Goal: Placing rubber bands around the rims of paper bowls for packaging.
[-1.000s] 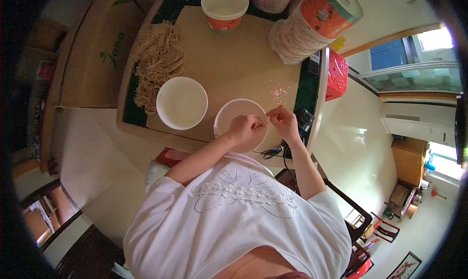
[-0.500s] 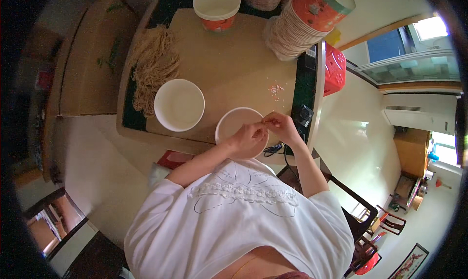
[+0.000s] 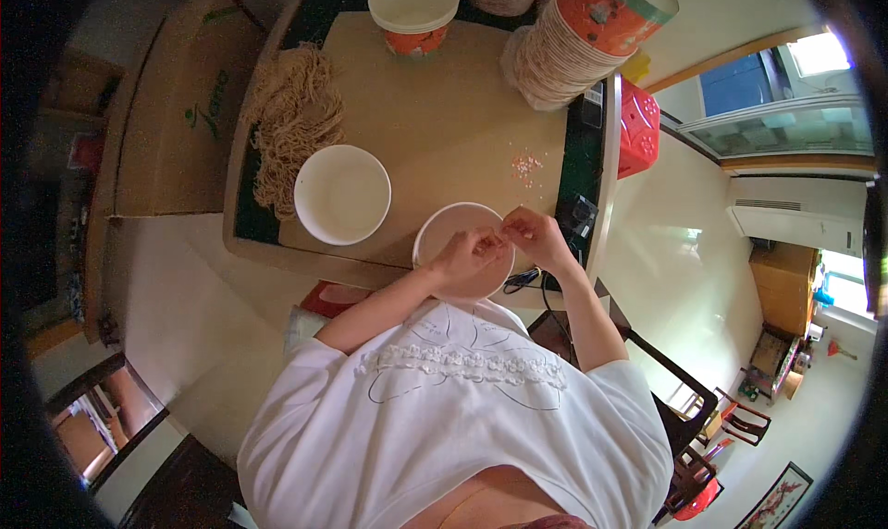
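Observation:
Both of my hands are held close together above the right side of a white paper bowl (image 3: 438, 233) at the table's near edge. The fingers of my left hand (image 3: 470, 255) are curled into a pinch. My right hand (image 3: 537, 237) pinches too, its fingertips almost meeting the left ones over the rim. Whatever is between them is too small to make out. A second white paper bowl (image 3: 342, 196) stands to the left, beside a heap of tan strings (image 3: 294, 127). Small pinkish-white bits (image 3: 527, 166) lie scattered on the brown board (image 3: 444, 131) beyond my right hand.
Orange-and-white paper bowls (image 3: 413, 16) stand at the back. A tall stack of bowls (image 3: 573, 53) leans at the back right. Along the right edge lie a black device (image 3: 581, 213) and a dark cable (image 3: 522, 281). Left of the table is a cardboard box (image 3: 185, 113).
My hands stay over the bowl; their fingers have shifted slightly, and the left fingers look a little looser. The whole view has moved a few pixels. The bowls and strings stay put.

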Available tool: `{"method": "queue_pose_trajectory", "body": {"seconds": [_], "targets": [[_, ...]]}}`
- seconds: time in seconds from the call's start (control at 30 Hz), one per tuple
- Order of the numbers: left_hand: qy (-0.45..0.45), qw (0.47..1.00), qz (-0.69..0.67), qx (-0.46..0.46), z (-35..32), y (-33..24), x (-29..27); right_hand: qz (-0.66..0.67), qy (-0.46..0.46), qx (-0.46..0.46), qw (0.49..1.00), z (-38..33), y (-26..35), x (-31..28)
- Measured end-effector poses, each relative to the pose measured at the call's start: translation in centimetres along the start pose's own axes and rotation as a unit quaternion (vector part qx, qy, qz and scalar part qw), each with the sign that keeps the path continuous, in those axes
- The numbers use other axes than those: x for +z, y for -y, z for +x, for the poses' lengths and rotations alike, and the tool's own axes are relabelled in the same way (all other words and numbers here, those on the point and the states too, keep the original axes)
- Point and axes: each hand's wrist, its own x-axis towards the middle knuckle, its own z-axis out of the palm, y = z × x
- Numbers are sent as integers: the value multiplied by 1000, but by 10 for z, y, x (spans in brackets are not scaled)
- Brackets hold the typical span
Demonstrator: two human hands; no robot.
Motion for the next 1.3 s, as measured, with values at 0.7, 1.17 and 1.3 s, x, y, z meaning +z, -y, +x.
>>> {"method": "queue_pose_trajectory", "body": {"seconds": [0.7, 1.17, 1.3], "targets": [[-84, 864, 472, 155, -12, -36, -10, -263, 61, -99, 958, 8, 13, 7], [-33, 906, 364, 216, -28, -36, -26, -222, 43, -37, 973, 6, 13, 13], [-40, 914, 342, 215, -31, -33, -28, -170, 12, -45, 984, 7, 4, 18]]}}
